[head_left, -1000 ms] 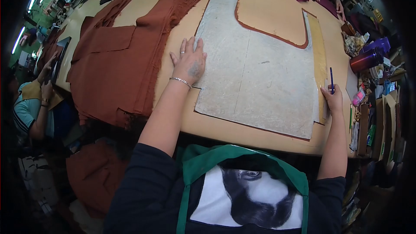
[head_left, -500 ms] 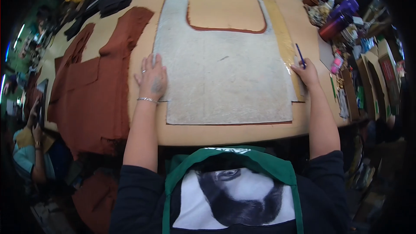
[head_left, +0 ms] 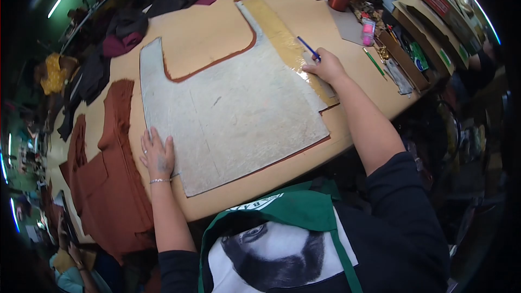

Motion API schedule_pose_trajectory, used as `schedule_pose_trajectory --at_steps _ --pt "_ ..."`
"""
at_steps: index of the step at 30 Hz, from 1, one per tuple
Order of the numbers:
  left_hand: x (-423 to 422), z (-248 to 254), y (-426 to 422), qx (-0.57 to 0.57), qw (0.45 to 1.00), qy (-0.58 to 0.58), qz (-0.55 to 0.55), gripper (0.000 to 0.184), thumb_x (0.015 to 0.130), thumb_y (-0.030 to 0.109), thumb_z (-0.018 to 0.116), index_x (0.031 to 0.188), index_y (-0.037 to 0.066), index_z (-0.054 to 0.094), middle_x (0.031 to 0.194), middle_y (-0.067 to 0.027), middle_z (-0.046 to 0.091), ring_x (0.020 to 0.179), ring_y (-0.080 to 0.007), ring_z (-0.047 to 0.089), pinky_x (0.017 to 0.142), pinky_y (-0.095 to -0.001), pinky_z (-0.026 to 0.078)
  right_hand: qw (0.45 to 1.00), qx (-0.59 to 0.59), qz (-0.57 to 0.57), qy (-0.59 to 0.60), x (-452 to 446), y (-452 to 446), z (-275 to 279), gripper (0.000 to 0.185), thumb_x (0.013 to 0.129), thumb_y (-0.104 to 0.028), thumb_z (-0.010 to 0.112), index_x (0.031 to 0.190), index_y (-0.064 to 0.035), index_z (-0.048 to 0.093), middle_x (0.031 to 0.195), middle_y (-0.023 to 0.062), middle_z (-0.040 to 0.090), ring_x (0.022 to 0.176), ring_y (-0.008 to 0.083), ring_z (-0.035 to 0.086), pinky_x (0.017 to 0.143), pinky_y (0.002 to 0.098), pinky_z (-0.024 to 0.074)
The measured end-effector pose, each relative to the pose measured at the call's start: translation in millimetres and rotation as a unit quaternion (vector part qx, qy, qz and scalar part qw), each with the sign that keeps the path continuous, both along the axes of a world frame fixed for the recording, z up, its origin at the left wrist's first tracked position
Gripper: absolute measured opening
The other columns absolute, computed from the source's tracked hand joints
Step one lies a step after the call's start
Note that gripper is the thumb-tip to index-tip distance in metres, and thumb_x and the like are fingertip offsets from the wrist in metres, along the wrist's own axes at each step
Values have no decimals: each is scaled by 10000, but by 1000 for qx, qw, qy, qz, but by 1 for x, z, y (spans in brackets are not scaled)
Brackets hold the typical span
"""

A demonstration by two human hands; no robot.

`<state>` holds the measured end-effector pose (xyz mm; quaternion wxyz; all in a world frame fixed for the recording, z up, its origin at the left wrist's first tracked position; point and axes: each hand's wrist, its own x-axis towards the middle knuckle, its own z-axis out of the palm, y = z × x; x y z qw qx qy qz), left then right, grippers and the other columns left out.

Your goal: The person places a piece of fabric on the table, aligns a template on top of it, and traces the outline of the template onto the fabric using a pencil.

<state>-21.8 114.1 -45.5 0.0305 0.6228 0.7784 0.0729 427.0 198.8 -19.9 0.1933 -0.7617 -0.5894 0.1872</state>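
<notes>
a large, flat pale-grey panel (head_left: 233, 125) with a deep u-shaped opening lies across the centre of the frame, on a tan tabletop (head_left: 201, 35). at its lower left edge, the person's left hand (head_left: 158, 154) lies palm down, fingers slightly spread, seemingly to keep the panel from sliding. at centre right, the right hand (head_left: 326, 67) has its fingers curled round a slim blue writing tool (head_left: 307, 47); which fingers pinch it, i cannot tell. the hand sits by the panel's outer edge, likely so the tool is ready there while the hand steadies that side.

the panel looks stiff and worn: scuffed, with a short dark mark near its middle and a faint line running down it. a glossy yellow-tan strip (head_left: 275, 28) runs along its right side, catching glare. rust-brown cloth (head_left: 262, 166) peeps out as a thin border along the opening and the bottom edge. a stack of rust-brown fabric pieces (head_left: 111, 190) with frayed edges lies apart, at lower left.
</notes>
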Motion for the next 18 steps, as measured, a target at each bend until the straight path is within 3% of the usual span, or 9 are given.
schedule_pose_trajectory --at_steps 6,12,15,18 --pt "-4 1 2 -6 1000 -2 -13 614 837 437 412 1327 104 249 1384 -136 180 1286 -309 129 935 -621 141 999 5 -46 4 -16 6 13 341 683 -248 670 903 -9 564 920 170 577 881 285 564 777 356 444" --pt "-5 8 3 -5 999 -45 -23 622 813 407 460 1317 98 264 1372 -144 198 1275 -313 158 930 -597 186 998 24 -62 20 -20 31 3 310 686 -210 651 880 21 579 926 187 576 875 319 559 773 375 447" --pt "2 14 4 44 999 14 -21 551 804 335 502 1266 74 353 1319 -158 289 1229 -321 253 936 -523 255 998 0 -49 25 -20 44 14 299 696 -218 642 872 16 583 907 187 587 850 329 567 768 381 450" --pt "20 20 30 162 979 -30 -116 419 802 251 524 1162 45 466 1245 -152 386 1165 -323 341 931 -435 308 997 54 -57 2 -17 74 6 288 698 -225 638 860 9 592 894 188 595 828 334 574 750 391 455"
